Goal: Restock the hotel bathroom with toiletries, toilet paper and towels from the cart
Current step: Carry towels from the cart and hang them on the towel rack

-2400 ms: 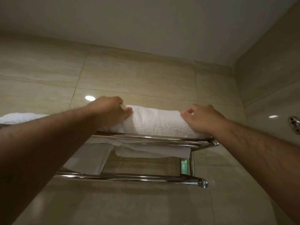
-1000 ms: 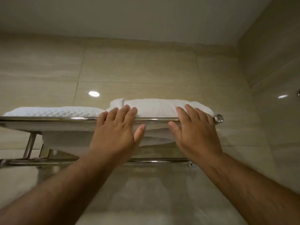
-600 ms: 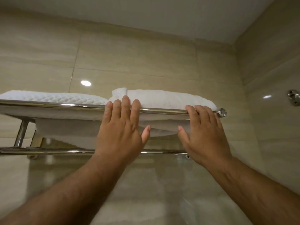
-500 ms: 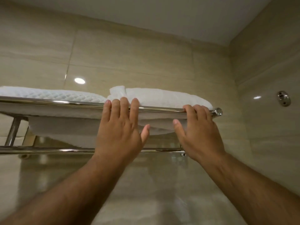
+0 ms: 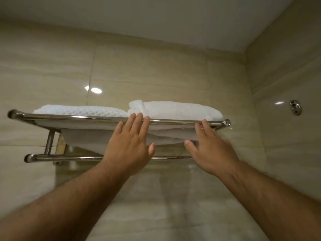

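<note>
1. Stretching straight and close together, the fingers [image 5: 138, 121] of my left hand [image 5: 129, 148] hold nothing. Their tips lie across the front rail [image 5: 73, 117] at the edge of the folded towel [image 5: 178, 110], with the thumb spread to the side. Flat fingers suit patting and squaring cloth, not lifting it.
2. My right hand [image 5: 211, 152] is likewise flat and empty, its fingers [image 5: 204, 126] reaching the rail near its capped end. It is blurred, so I cannot tell whether the tips press the towel or only hover at it.
3. Both palms face the towel's front, one toward each end. I judge this is so I can push it back evenly and leave it sitting square.
4. That towel lies on top of the rack [image 5: 49, 141], at the right end of its shelf, with some cloth sagging through below. Just beside it on the left lies a quilted towel [image 5: 78, 111], the two touching or nearly so.
5. The lower bar [image 5: 69, 158] under the shelf carries nothing that I can see, so a hanging towel could go there.
6. Farther out are the tiled wall [image 5: 156, 70] and a round metal fitting [image 5: 295, 107] on the side wall. The shelf towels look about settled; the cart, toiletries and paper are out of view.
</note>
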